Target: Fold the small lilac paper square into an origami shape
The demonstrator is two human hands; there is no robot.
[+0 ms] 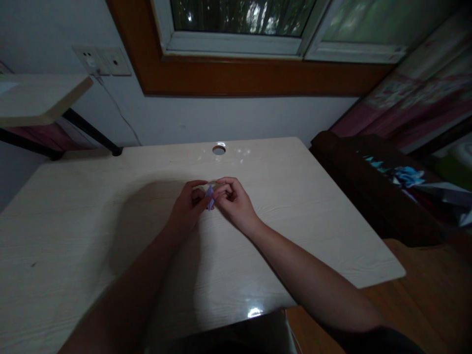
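A small piece of folded purple paper (pixel 210 197) is held between both hands above the middle of a pale wooden desk (pixel 73 231). My left hand (pixel 188 206) pinches its left side with curled fingers. My right hand (pixel 233 200) pinches its right side, thumb and fingers closed on it. Most of the paper is hidden by the fingers.
The desk has a round cable hole (pixel 219 149) near its far edge, by a white wall under a wood-framed window (pixel 236 44). A shelf (pixel 37 98) juts out at the left. A dark sofa arm (pixel 376 187) with cluttered fabric lies at the right.
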